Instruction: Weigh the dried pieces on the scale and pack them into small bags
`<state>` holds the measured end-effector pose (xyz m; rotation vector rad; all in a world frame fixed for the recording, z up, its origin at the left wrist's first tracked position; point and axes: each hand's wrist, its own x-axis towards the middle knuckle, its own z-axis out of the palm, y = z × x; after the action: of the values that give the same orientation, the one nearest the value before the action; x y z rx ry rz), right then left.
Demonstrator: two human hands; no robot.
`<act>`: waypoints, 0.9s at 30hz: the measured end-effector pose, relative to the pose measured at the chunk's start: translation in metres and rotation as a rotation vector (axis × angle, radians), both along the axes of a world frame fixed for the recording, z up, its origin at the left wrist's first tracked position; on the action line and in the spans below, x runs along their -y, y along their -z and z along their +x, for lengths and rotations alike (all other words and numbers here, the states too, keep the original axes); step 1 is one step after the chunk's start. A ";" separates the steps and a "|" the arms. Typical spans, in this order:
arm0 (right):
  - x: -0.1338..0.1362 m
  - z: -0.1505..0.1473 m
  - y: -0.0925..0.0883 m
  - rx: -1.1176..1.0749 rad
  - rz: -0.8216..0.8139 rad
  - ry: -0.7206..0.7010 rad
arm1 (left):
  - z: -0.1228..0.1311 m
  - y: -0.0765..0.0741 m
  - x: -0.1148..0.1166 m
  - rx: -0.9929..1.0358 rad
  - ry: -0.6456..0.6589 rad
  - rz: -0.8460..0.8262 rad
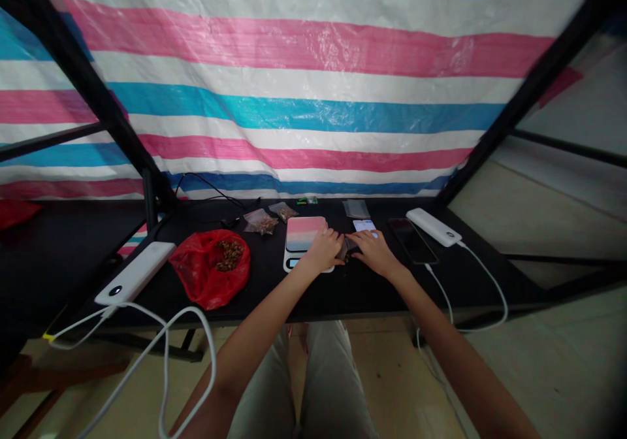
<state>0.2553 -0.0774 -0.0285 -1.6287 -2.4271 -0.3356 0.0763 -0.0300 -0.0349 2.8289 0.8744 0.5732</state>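
Head view only. Hands meet at mid-table, just right of a small kitchen scale (304, 242). Left hand (324, 251) rests with its heel against the scale's right edge, fingers curled and pinched on a small clear pouch (349, 247) with dark contents. Right hand (373, 252) comes in from the other side, fingers closed on the same pouch; exact grip of either hand is partly hidden by the knuckles. Pouch lies between the two hands, touching both, flat or nearly flat on the black table (372, 289), its long axis running roughly left to right from one hand to the other. Neither hand is clearly nearer; both are on it.

Red plastic bag (210, 268) of brown seeds sits open, well to the left of the left hand. Two filled pouches (268, 220) lie behind the scale. Empty clear pouches (356, 208) lie behind the right hand, a white card (365, 226) just beyond its fingertips. Dark phone (412, 240) and white power bank (434, 226) sit to the right; a second power bank (136, 273) at far left.
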 end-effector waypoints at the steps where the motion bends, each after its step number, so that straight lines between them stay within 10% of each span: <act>1: -0.001 -0.002 0.001 0.013 0.005 0.007 | 0.003 0.001 -0.002 -0.013 -0.002 -0.010; 8: -0.003 -0.005 -0.013 -0.010 0.049 -0.010 | -0.007 0.002 -0.009 0.046 0.027 0.006; 20: -0.010 -0.058 -0.126 0.249 0.262 -0.219 | -0.027 -0.010 -0.010 0.943 -0.142 -0.458; 27: -0.023 -0.061 -0.113 0.080 0.238 -0.206 | -0.046 -0.018 -0.013 1.145 -0.169 -0.557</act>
<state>0.1939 -0.0543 0.0844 -1.2789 -2.4728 -0.6378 0.0302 -0.0167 -0.0169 1.5182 0.8002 1.4489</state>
